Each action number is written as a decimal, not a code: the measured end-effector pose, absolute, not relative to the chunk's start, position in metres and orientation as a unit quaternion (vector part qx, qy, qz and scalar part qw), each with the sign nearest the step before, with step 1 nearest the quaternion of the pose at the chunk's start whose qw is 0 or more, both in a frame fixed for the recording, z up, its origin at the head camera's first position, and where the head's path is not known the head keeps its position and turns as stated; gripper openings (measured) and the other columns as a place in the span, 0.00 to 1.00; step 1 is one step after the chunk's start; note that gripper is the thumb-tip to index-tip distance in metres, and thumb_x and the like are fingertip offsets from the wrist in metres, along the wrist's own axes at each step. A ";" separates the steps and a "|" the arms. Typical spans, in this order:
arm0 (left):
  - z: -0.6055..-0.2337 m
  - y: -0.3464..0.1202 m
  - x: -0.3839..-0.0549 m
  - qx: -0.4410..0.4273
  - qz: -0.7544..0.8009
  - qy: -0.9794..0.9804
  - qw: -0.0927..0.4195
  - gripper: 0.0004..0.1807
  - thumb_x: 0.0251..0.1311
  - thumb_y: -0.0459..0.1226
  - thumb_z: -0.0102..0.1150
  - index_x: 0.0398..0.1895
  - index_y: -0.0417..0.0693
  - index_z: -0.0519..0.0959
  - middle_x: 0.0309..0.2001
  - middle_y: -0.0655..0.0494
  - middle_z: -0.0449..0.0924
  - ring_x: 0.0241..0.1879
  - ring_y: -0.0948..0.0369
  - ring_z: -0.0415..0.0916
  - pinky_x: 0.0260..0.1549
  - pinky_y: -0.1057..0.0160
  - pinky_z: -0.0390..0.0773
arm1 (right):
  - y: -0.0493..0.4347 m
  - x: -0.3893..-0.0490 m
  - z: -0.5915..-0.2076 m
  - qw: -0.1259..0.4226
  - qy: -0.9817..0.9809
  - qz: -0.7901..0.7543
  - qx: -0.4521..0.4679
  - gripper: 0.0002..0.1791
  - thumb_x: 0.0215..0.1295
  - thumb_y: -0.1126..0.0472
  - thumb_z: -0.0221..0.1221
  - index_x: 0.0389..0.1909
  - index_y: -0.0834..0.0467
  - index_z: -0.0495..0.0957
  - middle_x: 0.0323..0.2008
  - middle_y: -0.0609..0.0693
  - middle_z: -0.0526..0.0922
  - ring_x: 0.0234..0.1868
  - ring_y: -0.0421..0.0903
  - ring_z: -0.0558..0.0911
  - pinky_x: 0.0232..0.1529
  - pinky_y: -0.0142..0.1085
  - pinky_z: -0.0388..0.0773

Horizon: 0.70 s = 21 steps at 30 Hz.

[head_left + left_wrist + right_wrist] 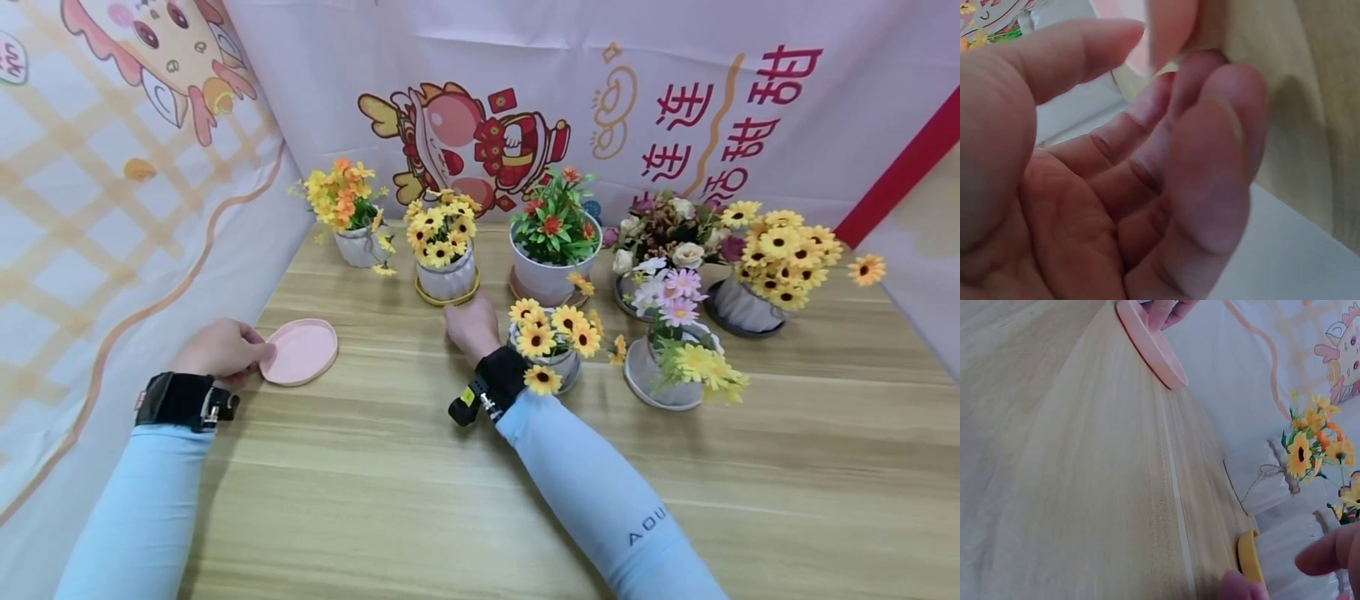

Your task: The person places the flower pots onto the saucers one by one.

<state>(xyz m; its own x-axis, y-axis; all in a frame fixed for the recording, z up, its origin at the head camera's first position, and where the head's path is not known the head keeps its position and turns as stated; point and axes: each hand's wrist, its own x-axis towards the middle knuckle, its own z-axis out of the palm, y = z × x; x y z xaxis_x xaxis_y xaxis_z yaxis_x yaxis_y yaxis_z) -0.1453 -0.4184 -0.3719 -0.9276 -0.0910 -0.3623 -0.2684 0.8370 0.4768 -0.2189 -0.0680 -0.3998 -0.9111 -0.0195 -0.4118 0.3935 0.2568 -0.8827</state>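
A round pink plant saucer [302, 352] lies at the left of the table. My left hand [223, 350] pinches its left edge between thumb and fingers; in the left wrist view the saucer's edge [1172, 31] shows at the thumb tip. My right hand [472, 327] is just in front of a pale pot of yellow flowers [447, 279] standing on a yellow saucer [467, 297]. The right wrist view shows its thumb and a finger [1325, 553] spread apart close to that pot and the yellow saucer [1249, 556].
Left of that pot stands a pot of orange and yellow flowers [360, 246] without a saucer. A white pot with red flowers [553, 283] is to the right. Another yellow-flowered pot [562, 367] sits beside my right wrist. Further right are pink-and-yellow [663, 375] and several more potted flowers.
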 end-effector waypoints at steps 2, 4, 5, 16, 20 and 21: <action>-0.375 -0.419 -0.146 -0.090 0.261 0.948 0.161 0.12 0.62 0.39 0.58 0.35 0.36 0.78 0.18 0.55 0.75 0.18 0.58 0.76 0.20 0.61 0.77 | -0.066 -0.212 -0.398 0.191 0.772 -0.599 0.095 0.29 0.72 0.58 0.55 0.72 0.55 0.62 0.26 0.54 0.81 0.23 0.47 0.80 0.24 0.36 0.79; -0.377 -0.419 -0.147 -0.083 0.256 0.950 0.159 0.11 0.63 0.37 0.57 0.36 0.35 0.78 0.17 0.55 0.76 0.17 0.58 0.77 0.21 0.62 0.77 | -0.064 -0.204 -0.396 0.208 0.766 -0.605 0.065 0.28 0.73 0.58 0.54 0.72 0.56 0.63 0.30 0.57 0.83 0.25 0.48 0.82 0.29 0.38 0.83; -0.377 -0.418 -0.148 -0.078 0.255 0.950 0.160 0.11 0.63 0.37 0.56 0.37 0.34 0.78 0.17 0.55 0.77 0.18 0.59 0.77 0.21 0.63 0.77 | -0.063 -0.201 -0.394 0.213 0.767 -0.603 0.047 0.27 0.73 0.57 0.54 0.70 0.57 0.66 0.32 0.58 0.84 0.26 0.48 0.82 0.31 0.39 0.84; -0.366 -0.372 -0.161 -0.010 0.266 0.955 0.133 0.11 0.61 0.34 0.58 0.42 0.33 0.79 0.22 0.54 0.82 0.23 0.60 0.80 0.25 0.65 0.78 | -0.051 -0.172 -0.383 0.214 0.803 -0.553 -0.070 0.21 0.75 0.57 0.53 0.64 0.58 0.73 0.27 0.52 0.84 0.29 0.50 0.85 0.28 0.35 0.82; -0.360 -0.341 -0.167 0.008 0.282 0.950 0.138 0.10 0.63 0.33 0.57 0.42 0.33 0.78 0.23 0.53 0.82 0.23 0.59 0.80 0.23 0.63 0.80 | -0.045 -0.168 -0.385 0.203 0.804 -0.554 -0.076 0.23 0.75 0.58 0.51 0.68 0.59 0.70 0.27 0.52 0.83 0.29 0.50 0.84 0.30 0.37 0.83; -0.359 -0.333 -0.169 0.013 0.286 0.948 0.141 0.10 0.62 0.32 0.56 0.42 0.33 0.78 0.23 0.52 0.82 0.23 0.59 0.80 0.23 0.62 0.80 | -0.043 -0.167 -0.386 0.199 0.802 -0.558 -0.077 0.23 0.75 0.59 0.51 0.68 0.60 0.69 0.27 0.53 0.83 0.29 0.50 0.84 0.30 0.39 0.84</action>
<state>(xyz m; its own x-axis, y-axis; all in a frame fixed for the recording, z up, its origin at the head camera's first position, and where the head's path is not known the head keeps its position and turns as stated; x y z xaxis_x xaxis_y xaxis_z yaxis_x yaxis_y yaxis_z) -0.1688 -0.3331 -0.3591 -0.9597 0.1060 -0.2601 -0.0554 0.8364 0.5454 -0.1667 -0.0430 -0.3858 -0.9091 -0.3457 -0.2324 0.0978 0.3651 -0.9258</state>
